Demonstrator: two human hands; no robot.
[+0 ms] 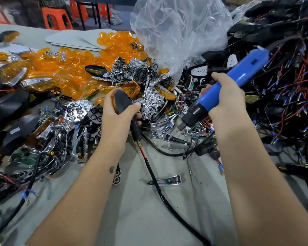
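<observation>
Between the hands, above the grey worktop (135, 210), sits the bit (180, 127) of a blue electric screwdriver (238, 75); it is clear of the lamp. Right hand (226, 102) clamped round the blue barrel, fingers wrapped. Tool long axis diagonal: rear end high and out past the right hand, black nose low, pointing down and left toward the left hand. Left hand (117, 119) grips a black indicator lamp (122, 101), fingers curled round its body, thumb across the front. Lamp long axis near upright, slightly tilted: rounded head away from the person, stem toward the person. Black cable (155, 176) leaves the stem and runs on across the worktop between the forearms. Hands apart. Beyond the left hand: heap of orange lenses (69, 68) and chrome reflectors (151, 102). Beyond the right hand: clear plastic bag (176, 29); to its right, a wiring tangle (283, 86) in black, red and blue. Just beside the cable, a chrome strip (167, 181) lies flat.
</observation>
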